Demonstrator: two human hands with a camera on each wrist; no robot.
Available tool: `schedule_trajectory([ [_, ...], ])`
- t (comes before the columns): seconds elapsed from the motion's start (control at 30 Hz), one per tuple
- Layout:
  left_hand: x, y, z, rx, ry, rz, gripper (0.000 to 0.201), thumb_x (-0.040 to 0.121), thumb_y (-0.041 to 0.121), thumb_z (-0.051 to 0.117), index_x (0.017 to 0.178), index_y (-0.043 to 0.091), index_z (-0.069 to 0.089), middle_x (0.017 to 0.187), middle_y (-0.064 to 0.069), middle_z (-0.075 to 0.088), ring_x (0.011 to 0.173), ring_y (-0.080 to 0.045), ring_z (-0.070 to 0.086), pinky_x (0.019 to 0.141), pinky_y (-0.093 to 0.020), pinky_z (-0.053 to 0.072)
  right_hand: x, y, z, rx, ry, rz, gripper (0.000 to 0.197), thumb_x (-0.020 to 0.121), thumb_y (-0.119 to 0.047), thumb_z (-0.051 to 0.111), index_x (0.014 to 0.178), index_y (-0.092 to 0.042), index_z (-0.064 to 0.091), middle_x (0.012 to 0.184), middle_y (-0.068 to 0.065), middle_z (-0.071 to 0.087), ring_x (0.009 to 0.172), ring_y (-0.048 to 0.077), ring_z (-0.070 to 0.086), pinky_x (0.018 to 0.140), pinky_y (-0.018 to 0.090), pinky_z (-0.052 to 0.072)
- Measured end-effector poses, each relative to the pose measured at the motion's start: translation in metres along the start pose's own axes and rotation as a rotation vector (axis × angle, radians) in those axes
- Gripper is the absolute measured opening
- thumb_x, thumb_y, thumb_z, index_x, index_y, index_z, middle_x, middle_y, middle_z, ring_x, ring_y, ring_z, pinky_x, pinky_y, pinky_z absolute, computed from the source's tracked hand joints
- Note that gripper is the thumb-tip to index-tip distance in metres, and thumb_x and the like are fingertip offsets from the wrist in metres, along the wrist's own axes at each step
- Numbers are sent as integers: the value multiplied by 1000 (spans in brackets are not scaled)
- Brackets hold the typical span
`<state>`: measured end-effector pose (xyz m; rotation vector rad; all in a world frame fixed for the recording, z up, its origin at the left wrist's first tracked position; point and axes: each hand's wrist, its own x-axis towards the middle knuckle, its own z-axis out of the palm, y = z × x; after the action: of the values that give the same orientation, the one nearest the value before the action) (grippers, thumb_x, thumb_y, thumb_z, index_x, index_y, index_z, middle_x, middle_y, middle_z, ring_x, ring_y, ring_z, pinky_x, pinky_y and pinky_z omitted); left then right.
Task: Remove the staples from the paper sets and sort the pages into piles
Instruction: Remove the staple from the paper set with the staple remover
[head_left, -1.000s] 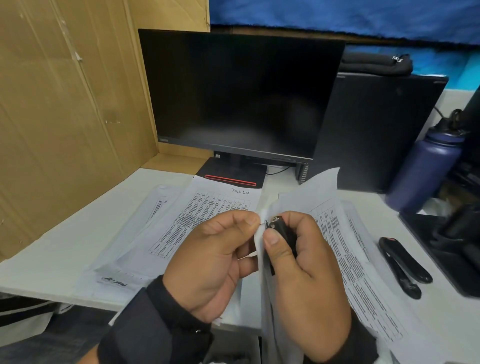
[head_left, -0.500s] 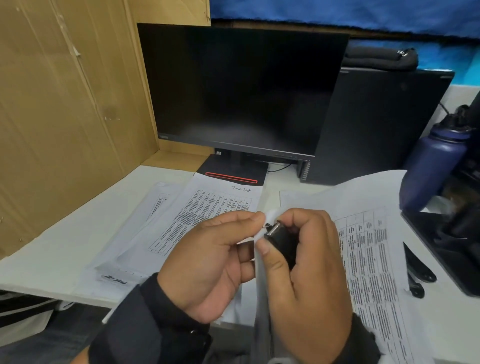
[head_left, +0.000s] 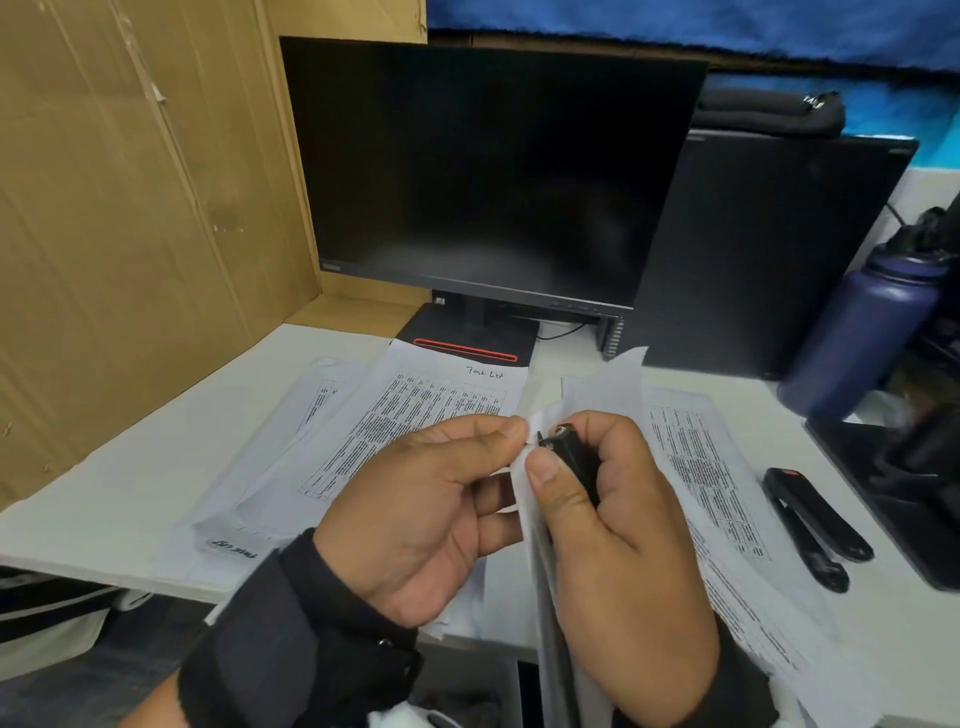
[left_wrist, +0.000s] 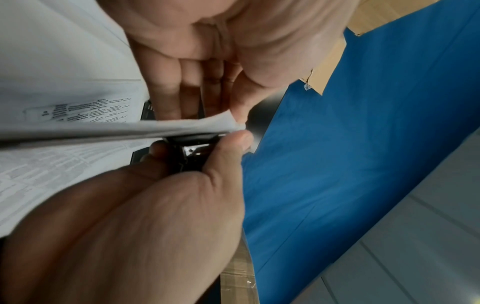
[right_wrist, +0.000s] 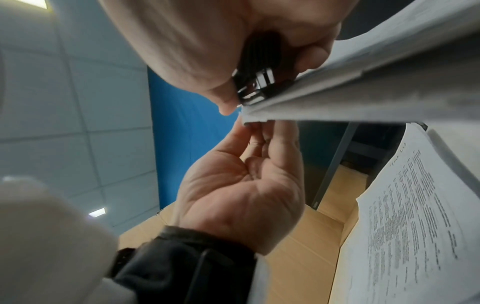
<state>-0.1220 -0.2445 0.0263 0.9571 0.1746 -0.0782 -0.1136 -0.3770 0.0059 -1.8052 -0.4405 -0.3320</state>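
Note:
I hold a stapled paper set up edge-on over the desk's front edge. My left hand pinches its top corner between thumb and forefinger, as the right wrist view shows with the left hand at the paper set. My right hand grips a black staple remover whose metal tip lies against that same corner. The staple remover also shows below the paper set, and the staple remover sits tight on the sheets. The staple itself is hidden.
Printed pages lie in piles on the white desk: a middle pile, one further left, one on the right. A black stapler lies right of them. A monitor, a blue bottle and a cardboard wall surround the desk.
The loose page that flared out to the right half a second ago has swung back behind my right hand. Both hands stay together at the set's corner.

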Motion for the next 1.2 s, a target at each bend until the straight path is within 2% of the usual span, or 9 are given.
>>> schedule_trajectory([
  [0.13, 3, -5, -2, -4, 21, -11, 56, 77, 15, 67, 123, -14, 60, 103, -24, 70, 73, -27, 70, 63, -36, 65, 10, -1, -8, 105, -4, 58, 21, 101, -41, 46, 94, -26, 60, 82, -6, 63, 75, 8, 58, 69, 27, 46],
  [0.37, 18, -8, -17, 56, 165, 49, 39, 82, 17, 69, 114, -6, 71, 108, -23, 76, 76, -29, 71, 68, -38, 63, 26, 17, -28, 90, -40, 131, 8, 93, -32, 58, 98, -29, 62, 87, -13, 68, 79, 3, 64, 71, 16, 50],
  [0.53, 29, -5, -35, 174, 308, 82, 26, 100, 19, 61, 109, -3, 70, 98, -19, 76, 67, -24, 70, 61, -34, 59, 67, 89, -88, -384, -49, 260, 10, 86, -27, 74, 86, -25, 64, 81, -8, 71, 81, 14, 68, 75, 33, 51],
  [0.7, 30, -3, -37, 313, 330, 174, 27, 103, 22, 59, 105, -3, 69, 96, -26, 74, 76, -28, 64, 73, -39, 52, 95, 152, -127, -811, -294, 459, 24, 76, -38, 81, 76, -23, 62, 70, -5, 69, 68, 17, 65, 61, 31, 49],
  [0.87, 23, 5, -30, 393, 291, 270, 26, 102, 27, 58, 93, 7, 71, 84, -13, 75, 71, -23, 64, 68, -34, 49, 104, 161, -132, -908, -409, 494, 20, 79, -46, 72, 88, -29, 65, 83, -6, 75, 75, 11, 68, 71, 30, 54],
  [0.93, 20, 9, -28, 419, 283, 324, 25, 101, 31, 60, 91, 11, 71, 85, -10, 75, 74, -22, 65, 71, -36, 49, 98, 144, -129, -762, -368, 429, 45, 82, -71, 57, 98, -31, 67, 101, -9, 74, 90, 12, 67, 80, 32, 51],
  [1.0, 17, 11, -27, 434, 279, 379, 25, 99, 37, 63, 88, 15, 70, 87, -10, 75, 80, -25, 64, 79, -42, 48, 86, 114, -116, -234, -262, 428, 68, 68, -87, 54, 100, -30, 73, 97, -9, 77, 100, 21, 68, 93, 40, 48],
  [1.1, 14, 17, -21, 417, 271, 426, 23, 100, 34, 62, 87, 17, 70, 87, -10, 75, 77, -22, 65, 76, -40, 50, 66, 87, -101, 458, -382, 604, 81, 51, -60, 87, 117, -16, 70, 103, 14, 77, 107, 40, 66, 104, 52, 45],
  [1.2, 12, 23, -10, 324, 251, 413, 21, 102, 26, 57, 87, 15, 68, 82, -8, 74, 70, -18, 66, 66, -32, 52, 40, 88, -93, 461, -478, 464, 58, 64, -26, 93, 117, -22, 71, 124, 15, 70, 117, 34, 66, 105, 56, 46],
])
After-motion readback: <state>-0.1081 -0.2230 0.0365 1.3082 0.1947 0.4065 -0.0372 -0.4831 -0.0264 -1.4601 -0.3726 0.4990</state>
